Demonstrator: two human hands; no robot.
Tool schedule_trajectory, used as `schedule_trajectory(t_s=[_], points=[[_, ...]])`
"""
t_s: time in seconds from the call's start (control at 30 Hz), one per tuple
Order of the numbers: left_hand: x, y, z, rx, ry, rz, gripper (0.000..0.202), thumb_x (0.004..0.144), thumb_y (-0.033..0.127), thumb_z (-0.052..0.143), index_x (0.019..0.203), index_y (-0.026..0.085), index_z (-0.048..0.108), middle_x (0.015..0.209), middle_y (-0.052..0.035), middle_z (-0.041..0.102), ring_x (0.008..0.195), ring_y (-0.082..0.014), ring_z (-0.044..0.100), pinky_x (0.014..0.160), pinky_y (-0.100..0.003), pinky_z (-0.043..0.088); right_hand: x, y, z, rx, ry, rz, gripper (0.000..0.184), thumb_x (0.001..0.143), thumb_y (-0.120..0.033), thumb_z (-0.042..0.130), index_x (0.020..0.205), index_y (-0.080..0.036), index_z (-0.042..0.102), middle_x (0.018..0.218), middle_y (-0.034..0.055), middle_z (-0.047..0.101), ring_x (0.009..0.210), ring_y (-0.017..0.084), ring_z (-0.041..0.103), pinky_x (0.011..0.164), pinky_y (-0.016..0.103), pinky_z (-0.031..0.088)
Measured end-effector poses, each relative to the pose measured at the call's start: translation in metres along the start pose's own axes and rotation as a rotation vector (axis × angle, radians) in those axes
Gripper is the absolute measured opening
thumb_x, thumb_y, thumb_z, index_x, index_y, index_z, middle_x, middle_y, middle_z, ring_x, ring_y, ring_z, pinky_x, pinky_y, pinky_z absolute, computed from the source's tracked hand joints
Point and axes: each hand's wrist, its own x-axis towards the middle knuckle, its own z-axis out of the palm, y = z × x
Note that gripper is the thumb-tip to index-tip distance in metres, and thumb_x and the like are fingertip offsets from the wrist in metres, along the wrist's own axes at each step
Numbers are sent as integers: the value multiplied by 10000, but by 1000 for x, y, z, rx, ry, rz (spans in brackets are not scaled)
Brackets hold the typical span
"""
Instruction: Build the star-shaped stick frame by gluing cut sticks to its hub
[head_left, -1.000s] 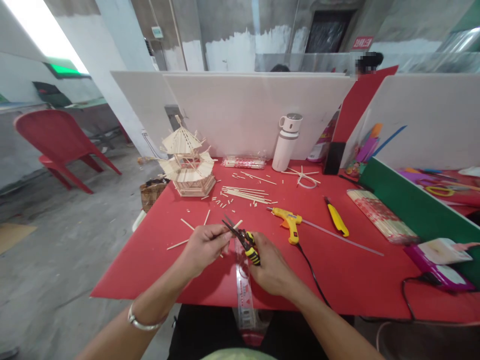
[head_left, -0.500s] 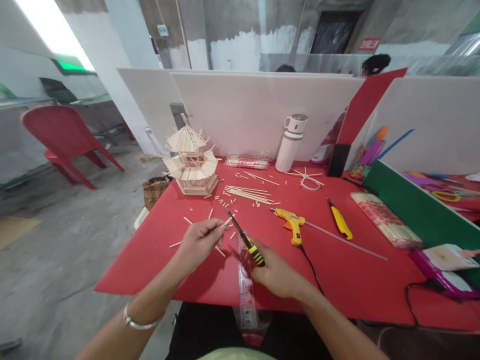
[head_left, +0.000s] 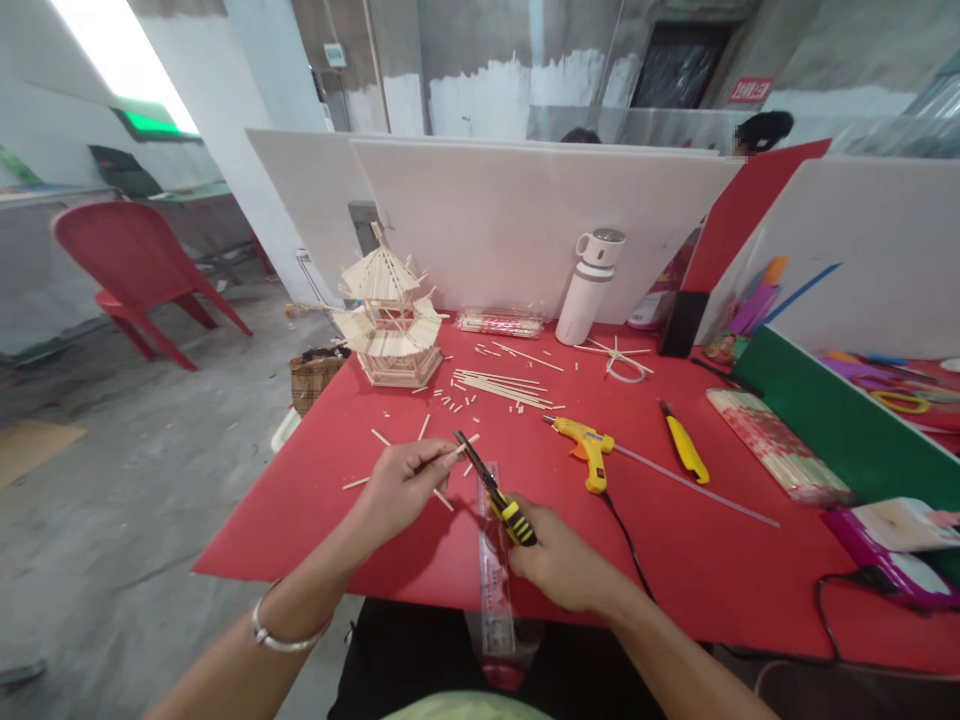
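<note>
Between thumb and fingers, my left hand (head_left: 405, 485) pinches a short thin wooden stick (head_left: 460, 451) over the table. My right hand (head_left: 551, 555) grips pliers (head_left: 499, 495) with yellow and black handles, and their jaws are at the stick's free end. Whether the jaws have closed on it I cannot tell. Under and around my left hand, several sticks (head_left: 380, 437) lie spread like spokes, partly hidden by the hand. A clear ruler (head_left: 495, 595) lies below the pliers, reaching over the table's front edge. Loose long sticks (head_left: 502, 388) and small cut pieces lie just beyond.
A pagoda model of sticks (head_left: 394, 345) stands at the back left, a white flask (head_left: 589, 295) at the back. To the right lie a yellow glue gun (head_left: 589, 450) with its cord, a yellow utility knife (head_left: 686, 448) and a bagged stick bundle (head_left: 776, 445). A green board (head_left: 832, 425) edges that side.
The plier jaws have come closer to my left fingers and now meet the stick's end. The whole view has shifted slightly; the things on the table stay put.
</note>
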Motion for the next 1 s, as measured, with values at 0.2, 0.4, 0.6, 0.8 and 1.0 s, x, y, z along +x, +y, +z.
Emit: schedule_trajectory(t_s=[0.2,0.4,0.6,0.8,1.0], points=[[2,-5,3,-117,29,-14,347,865,409,543,630,154,552,561,35,442,544,-86,384,534,-208,311,-4,-5,5,629,-338,273,463,487,-119,491,933,-184,601,669,-30,558,600,140,529,591,265,422],[4,-19,4,-161,82,-237,322,784,465,619,719,150,642,513,50,428,500,-92,356,477,-210,267,17,9,10,1063,-535,544,497,499,-140,514,987,-147,608,775,20,601,678,158,590,739,353,473],[6,-30,1,-152,114,-301,323,737,461,633,768,146,700,560,29,542,540,-106,413,500,-213,300,36,22,17,1223,-612,638,488,548,-135,503,1024,-119,608,797,38,625,740,185,620,724,352,464],[6,-41,0,-139,0,-312,325,735,457,631,704,141,701,518,27,524,499,-92,379,478,-211,287,20,20,17,1274,-616,670,478,548,-143,497,1002,-85,632,811,66,661,760,185,641,801,383,466],[6,-45,4,-252,40,-297,352,751,480,651,687,136,690,553,7,537,542,-103,455,499,-210,347,-4,8,25,1078,-412,644,573,474,-117,535,1037,-120,642,831,58,681,789,213,666,816,408,481]])
